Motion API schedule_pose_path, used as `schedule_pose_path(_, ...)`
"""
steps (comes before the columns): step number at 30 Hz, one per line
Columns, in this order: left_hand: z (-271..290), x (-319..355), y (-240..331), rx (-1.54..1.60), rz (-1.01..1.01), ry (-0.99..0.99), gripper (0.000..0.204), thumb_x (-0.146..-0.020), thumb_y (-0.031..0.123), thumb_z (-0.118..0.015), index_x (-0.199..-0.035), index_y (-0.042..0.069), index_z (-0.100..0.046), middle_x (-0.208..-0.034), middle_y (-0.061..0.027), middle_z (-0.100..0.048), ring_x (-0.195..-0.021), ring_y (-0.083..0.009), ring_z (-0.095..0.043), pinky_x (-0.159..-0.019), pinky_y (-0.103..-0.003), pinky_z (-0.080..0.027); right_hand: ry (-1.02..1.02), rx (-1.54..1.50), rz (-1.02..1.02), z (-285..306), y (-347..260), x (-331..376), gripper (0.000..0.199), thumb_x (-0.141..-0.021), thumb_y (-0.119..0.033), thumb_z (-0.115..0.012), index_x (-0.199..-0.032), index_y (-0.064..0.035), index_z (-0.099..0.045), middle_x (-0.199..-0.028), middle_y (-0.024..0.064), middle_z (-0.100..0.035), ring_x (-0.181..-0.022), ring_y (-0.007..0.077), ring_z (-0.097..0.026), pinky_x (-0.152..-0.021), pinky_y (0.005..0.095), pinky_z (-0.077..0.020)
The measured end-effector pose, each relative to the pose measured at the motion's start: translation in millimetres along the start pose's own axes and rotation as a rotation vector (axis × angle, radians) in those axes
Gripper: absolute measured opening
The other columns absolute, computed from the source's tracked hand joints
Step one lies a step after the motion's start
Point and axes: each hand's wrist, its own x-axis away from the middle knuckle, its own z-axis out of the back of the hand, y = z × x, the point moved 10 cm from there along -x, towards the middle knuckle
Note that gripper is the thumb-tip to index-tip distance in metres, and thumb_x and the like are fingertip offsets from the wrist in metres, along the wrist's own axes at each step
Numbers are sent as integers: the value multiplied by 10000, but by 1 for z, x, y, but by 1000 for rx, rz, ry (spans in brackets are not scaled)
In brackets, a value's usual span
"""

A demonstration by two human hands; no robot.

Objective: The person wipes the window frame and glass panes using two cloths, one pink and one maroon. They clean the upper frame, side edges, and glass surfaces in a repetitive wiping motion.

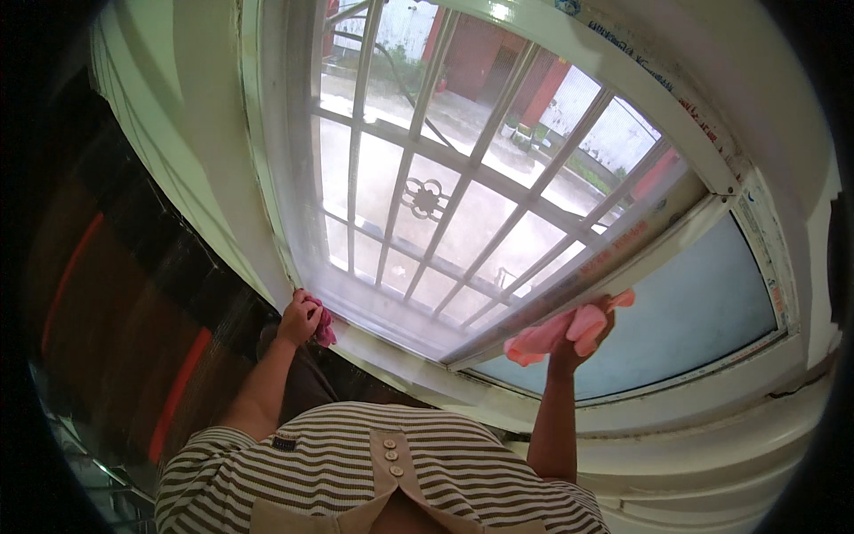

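Pink cloth (556, 334) sits bunched in our right hand (583, 338), the fingers curled around it and pressing it to the lower rail of the white window frame (569, 271), where grime would gather along the edge. Our left hand (298, 319) closes on a smaller pink rag (324, 327) at the frame's lower left corner, probably steadying us against the sill. Beyond the glass (382, 178) stand metal bars (425, 198) and a wet yard. Our striped shirt (356, 463) fills the bottom.
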Motion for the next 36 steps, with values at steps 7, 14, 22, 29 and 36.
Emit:
schedule_pose_path(7,-10,2,3,28,-10,-31,129,-809,93,-674,-784,-17,-612,-994,-162,-570,-954,-339,-576,-832,-401,-489,-260,269,45,9,7,42,450,-889,-148,-595,-1314,-46,-490,-1272,124,-519,-1196,275,-483,-1028,386,-366)
schedule_pose_path(14,-2,8,4,2,-15,33,102,-816,116,-660,-779,23,-642,-957,-135,-581,-920,-325,-592,-796,-391,-500,117,342,242,57,-81,-52,495,-877,-219,-677,-1280,-29,-460,-1254,125,-516,-1122,261,-524,-991,429,-431)
schedule_pose_path(22,-1,19,4,-22,-5,21,133,-824,136,-664,-759,22,-646,-1012,-149,-578,-954,-330,-586,-825,-388,-502,-146,552,860,-49,-99,4,272,-938,-184,-550,-1144,-25,-629,-1186,140,-642,-1078,327,-596,-955,436,-425)
schedule_pose_path(29,7,24,2,15,0,23,151,-826,149,-654,-753,17,-655,-1000,-150,-590,-952,-325,-589,-803,-385,-507,-331,288,590,-55,-95,6,310,-913,-274,-608,-1134,-60,-647,-1204,109,-626,-1155,310,-564,-1020,459,-390)
schedule_pose_path(36,10,28,-2,4,33,12,144,-812,146,-658,-753,15,-643,-1017,-140,-585,-970,-305,-585,-846,-384,-497,-166,525,769,-104,-147,-51,346,-897,-149,-627,-1229,-60,-590,-1246,119,-616,-1154,298,-582,-1037,475,-431)
